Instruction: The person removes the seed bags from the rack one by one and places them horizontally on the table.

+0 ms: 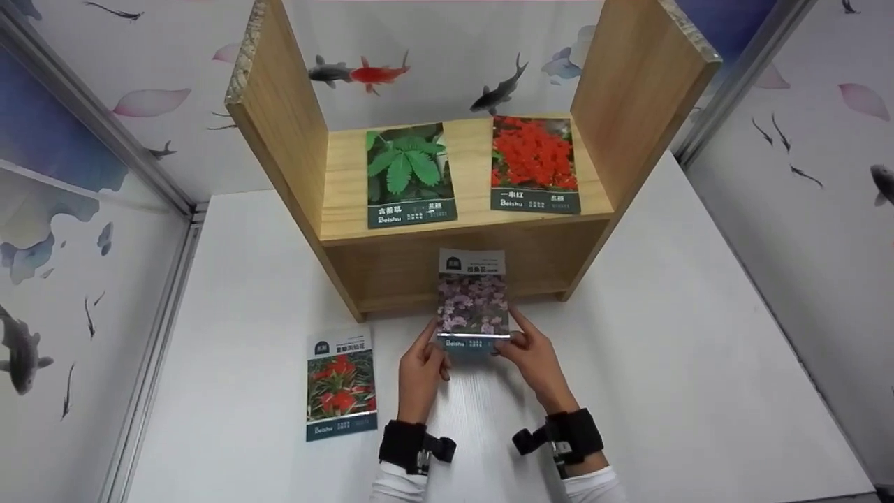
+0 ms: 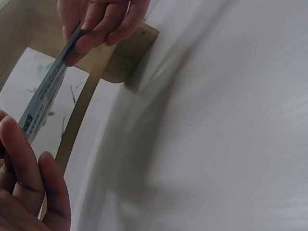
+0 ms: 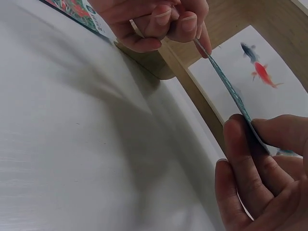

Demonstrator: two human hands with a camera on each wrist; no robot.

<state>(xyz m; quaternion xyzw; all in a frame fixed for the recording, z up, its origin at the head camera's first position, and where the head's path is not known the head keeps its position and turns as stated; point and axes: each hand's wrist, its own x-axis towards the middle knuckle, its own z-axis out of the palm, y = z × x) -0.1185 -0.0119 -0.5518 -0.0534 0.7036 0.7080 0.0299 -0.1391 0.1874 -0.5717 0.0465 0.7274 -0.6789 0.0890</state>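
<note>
Both hands hold a seed packet with pink-purple flowers (image 1: 473, 304) by its lower side edges, in front of the shelf's lower compartment. My left hand (image 1: 421, 363) pinches its left edge and my right hand (image 1: 534, 356) its right edge. Seen nearly edge-on in the left wrist view, the flower packet (image 2: 45, 91) is raised above the table. The right wrist view shows its thin edge (image 3: 231, 89) between thumb and fingers of the right hand (image 3: 264, 168). To the left, a seed packet with red flowers (image 1: 341, 388) lies flat on the table.
A wooden shelf (image 1: 279, 140) stands at the back. On its upper board lie a green-leaf packet (image 1: 411, 171) on the left and a red-blossom packet (image 1: 534, 157) on the right. The white table (image 1: 670, 363) extends to both sides, with fish-patterned walls (image 1: 817, 175) around it.
</note>
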